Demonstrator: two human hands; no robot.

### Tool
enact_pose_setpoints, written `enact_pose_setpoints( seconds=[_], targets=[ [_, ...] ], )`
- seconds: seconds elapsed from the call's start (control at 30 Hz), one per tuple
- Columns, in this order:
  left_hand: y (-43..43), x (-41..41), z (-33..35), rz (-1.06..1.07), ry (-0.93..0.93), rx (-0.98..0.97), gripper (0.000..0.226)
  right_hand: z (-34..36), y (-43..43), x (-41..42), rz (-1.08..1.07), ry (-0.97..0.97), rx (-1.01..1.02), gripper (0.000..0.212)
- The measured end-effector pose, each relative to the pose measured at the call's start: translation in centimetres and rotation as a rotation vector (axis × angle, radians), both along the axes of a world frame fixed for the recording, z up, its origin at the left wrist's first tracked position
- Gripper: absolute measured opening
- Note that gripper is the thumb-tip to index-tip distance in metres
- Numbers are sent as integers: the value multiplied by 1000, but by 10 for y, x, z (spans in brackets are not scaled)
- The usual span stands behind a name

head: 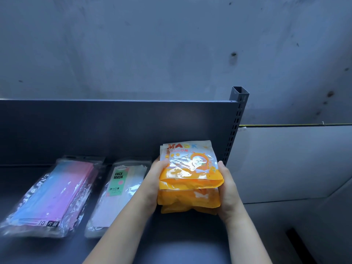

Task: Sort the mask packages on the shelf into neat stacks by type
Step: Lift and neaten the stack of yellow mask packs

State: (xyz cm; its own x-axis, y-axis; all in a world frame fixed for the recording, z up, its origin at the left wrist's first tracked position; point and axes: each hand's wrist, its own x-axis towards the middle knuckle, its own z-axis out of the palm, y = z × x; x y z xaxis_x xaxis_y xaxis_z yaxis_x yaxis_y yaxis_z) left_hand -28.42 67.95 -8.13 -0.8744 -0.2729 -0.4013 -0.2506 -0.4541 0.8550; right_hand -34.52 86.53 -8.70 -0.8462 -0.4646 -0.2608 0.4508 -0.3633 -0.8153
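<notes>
A stack of orange mask packages sits at the right end of the dark shelf. My left hand grips its left side, thumb lying on the top package. My right hand holds the right side, thumb at the top edge. To the left lies a stack of white packages labelled FACE MASK. Further left is a stack of pink and blue mask packages in clear bags.
The shelf's dark back panel rises behind the stacks. A slotted metal upright stands at the right end. A grey concrete wall is behind, and a pale panel lies right of the shelf.
</notes>
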Motion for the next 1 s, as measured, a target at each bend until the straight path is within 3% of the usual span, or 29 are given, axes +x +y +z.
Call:
enact_pose_setpoints(
  seconds=[0.2, 1.0],
  targets=[
    [1, 1, 3, 25, 22, -8, 43, 0, 0, -2, -23, -4, 32, 75],
    [13, 1, 6, 59, -63, -31, 44, -13, 5, -15, -30, -67, -26, 77]
  ],
)
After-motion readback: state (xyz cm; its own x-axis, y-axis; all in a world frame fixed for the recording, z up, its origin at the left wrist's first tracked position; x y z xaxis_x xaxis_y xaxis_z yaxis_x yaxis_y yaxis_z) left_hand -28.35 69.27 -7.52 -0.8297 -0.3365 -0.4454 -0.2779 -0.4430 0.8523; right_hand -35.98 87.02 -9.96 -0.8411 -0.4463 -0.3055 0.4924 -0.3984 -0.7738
